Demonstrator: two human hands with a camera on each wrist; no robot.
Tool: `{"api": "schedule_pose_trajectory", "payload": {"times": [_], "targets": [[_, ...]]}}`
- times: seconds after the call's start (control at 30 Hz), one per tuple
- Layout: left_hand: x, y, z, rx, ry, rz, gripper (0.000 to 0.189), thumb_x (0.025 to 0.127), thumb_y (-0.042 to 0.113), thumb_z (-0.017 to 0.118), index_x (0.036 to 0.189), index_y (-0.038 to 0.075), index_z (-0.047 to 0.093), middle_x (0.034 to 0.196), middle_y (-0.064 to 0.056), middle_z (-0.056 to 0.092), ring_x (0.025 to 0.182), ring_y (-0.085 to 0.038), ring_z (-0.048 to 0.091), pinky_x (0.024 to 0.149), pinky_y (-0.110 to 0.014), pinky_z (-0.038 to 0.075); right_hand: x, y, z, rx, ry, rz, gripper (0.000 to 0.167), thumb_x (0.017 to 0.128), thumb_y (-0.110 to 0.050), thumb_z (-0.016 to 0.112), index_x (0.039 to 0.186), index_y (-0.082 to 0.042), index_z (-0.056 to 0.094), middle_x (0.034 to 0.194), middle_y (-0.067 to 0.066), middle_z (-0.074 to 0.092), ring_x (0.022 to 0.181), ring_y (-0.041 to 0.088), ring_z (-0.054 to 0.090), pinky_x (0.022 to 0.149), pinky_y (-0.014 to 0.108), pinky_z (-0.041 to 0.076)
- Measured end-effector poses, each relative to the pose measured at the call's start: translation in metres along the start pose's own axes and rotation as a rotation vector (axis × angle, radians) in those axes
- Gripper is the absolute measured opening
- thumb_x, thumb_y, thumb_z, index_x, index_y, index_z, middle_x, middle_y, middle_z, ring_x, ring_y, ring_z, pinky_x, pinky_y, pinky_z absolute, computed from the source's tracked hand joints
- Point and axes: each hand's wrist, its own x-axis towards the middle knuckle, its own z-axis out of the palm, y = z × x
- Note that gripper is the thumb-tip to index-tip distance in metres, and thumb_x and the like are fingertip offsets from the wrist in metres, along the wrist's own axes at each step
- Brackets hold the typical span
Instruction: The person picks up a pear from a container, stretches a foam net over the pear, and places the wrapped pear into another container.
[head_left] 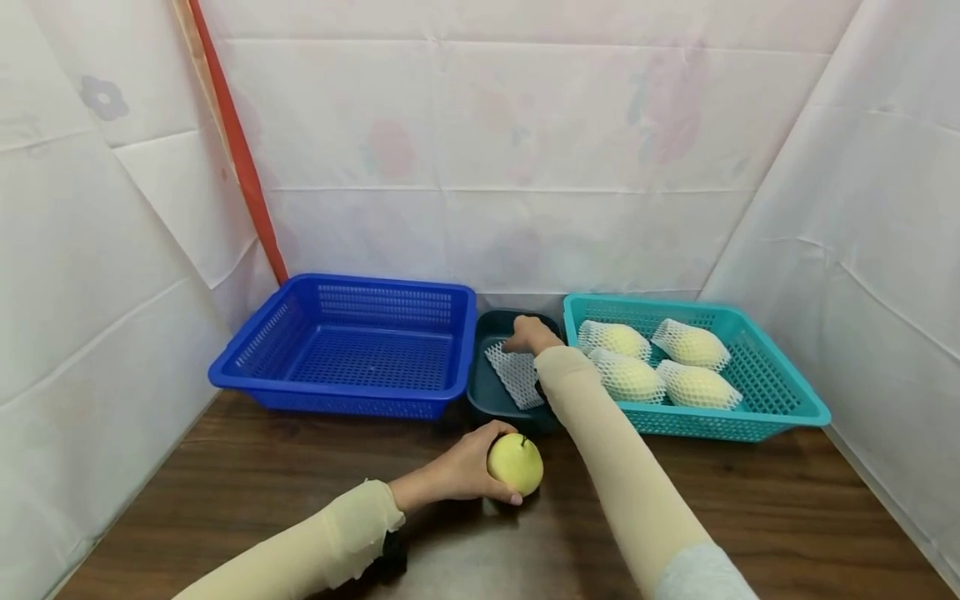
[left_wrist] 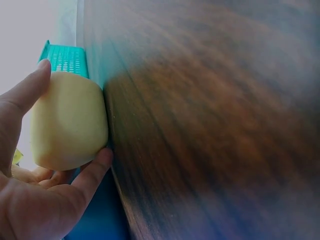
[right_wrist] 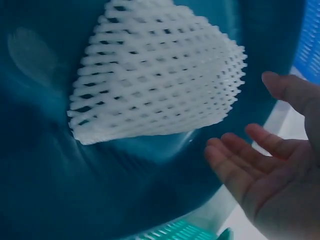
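A yellow pear (head_left: 516, 463) with a dark stem stands on the wooden table, and my left hand (head_left: 474, 467) grips it from the left, thumb and fingers curled round its sides. In the left wrist view the pear (left_wrist: 70, 122) sits between thumb and fingers, right at the tabletop. My right hand (head_left: 531, 335) reaches into the small dark teal tray (head_left: 489, 400). There lies a white foam net sleeve (head_left: 519, 377). The right wrist view shows the right hand (right_wrist: 272, 170) with fingers loosely extended, apart from the foam net sleeve (right_wrist: 160, 75).
To the left stands a deep blue basket (head_left: 345, 388) with nothing in it. A turquoise basket (head_left: 780, 392) at the right holds several pears (head_left: 693, 346) in white foam nets. White curtains (head_left: 480, 125) hang behind and at both sides.
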Motion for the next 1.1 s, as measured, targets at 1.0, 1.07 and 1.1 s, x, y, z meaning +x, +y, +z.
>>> {"api": "schedule_pose_trajectory", "payload": {"times": [1.0, 1.07, 1.1], "targets": [[0.001, 0.0, 0.006, 0.006, -0.008, 0.009, 0.078, 0.064, 0.033, 0.089, 0.126, 0.008, 0.049, 0.115, -0.003, 0.057, 0.099, -0.015, 0.056, 0.081, -0.029, 0.047, 0.001, 0.006, -0.002, -0.026, 0.039, 0.063, 0.03, 0.092, -0.006, 0.058, 0.121, 0.0, 0.057, 0.117, 0.017, 0.058, 0.089, 0.027, 0.055, 0.068, 0.038, 0.046], [0.001, -0.001, 0.003, 0.017, 0.0, 0.013, 0.078, 0.064, 0.033, 0.089, 0.126, 0.008, 0.048, 0.115, -0.003, 0.057, 0.099, -0.016, 0.055, 0.081, -0.03, 0.046, 0.0, 0.001, -0.012, 0.027, 0.065, 0.025, 0.019, 0.09, -0.004, 0.059, 0.107, 0.001, 0.059, 0.101, 0.016, 0.058, 0.079, 0.026, 0.051, 0.062, 0.037, 0.043], [0.001, -0.001, 0.001, 0.021, 0.004, 0.015, 0.078, 0.064, 0.033, 0.089, 0.126, 0.008, 0.048, 0.115, -0.003, 0.057, 0.099, -0.016, 0.055, 0.081, -0.03, 0.046, -0.001, -0.002, -0.017, 0.054, 0.077, 0.014, 0.012, 0.089, -0.005, 0.059, 0.1, 0.001, 0.059, 0.092, 0.015, 0.054, 0.075, 0.025, 0.047, 0.061, 0.036, 0.041]]}}
